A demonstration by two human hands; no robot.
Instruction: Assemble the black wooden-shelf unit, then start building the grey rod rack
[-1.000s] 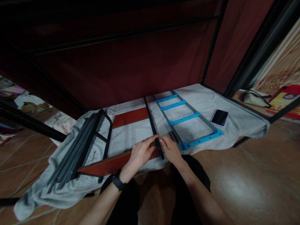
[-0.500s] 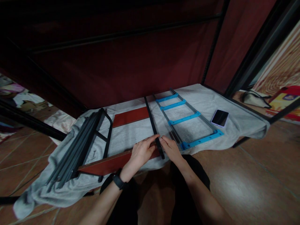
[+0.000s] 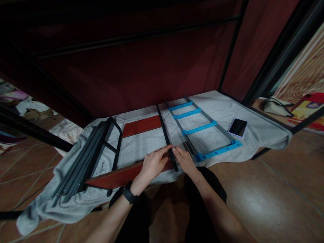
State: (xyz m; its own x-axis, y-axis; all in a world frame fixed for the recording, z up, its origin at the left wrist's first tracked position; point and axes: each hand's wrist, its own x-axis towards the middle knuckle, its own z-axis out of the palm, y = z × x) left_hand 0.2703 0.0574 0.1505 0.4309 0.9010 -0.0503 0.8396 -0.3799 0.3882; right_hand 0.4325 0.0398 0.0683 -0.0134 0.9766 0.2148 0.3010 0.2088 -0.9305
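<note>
My left hand (image 3: 155,162), with a black watch on its wrist, is closed over the right end of a reddish-brown board (image 3: 113,178). Its fingertips reach a long black metal bar (image 3: 164,129) that runs away from me. From the other side, my right hand (image 3: 184,160) has its fingers pressed together against that bar, close to the left fingertips. Whatever those fingers pinch is too small or hidden to make out. A second reddish-brown board (image 3: 141,126) lies farther back, between the bar and a black side frame (image 3: 116,153).
Dark grey tubes (image 3: 83,162) lie bundled at the left, with small screws (image 3: 102,166) nearby. Right of my hands is a grey rack with blue crosspieces (image 3: 200,127), then a phone (image 3: 238,127). Everything lies on a grey cloth (image 3: 263,135) against a dark red panel (image 3: 152,74).
Both hands stay at the joint of board and bar, with almost no visible movement. The view has shifted very slightly.
</note>
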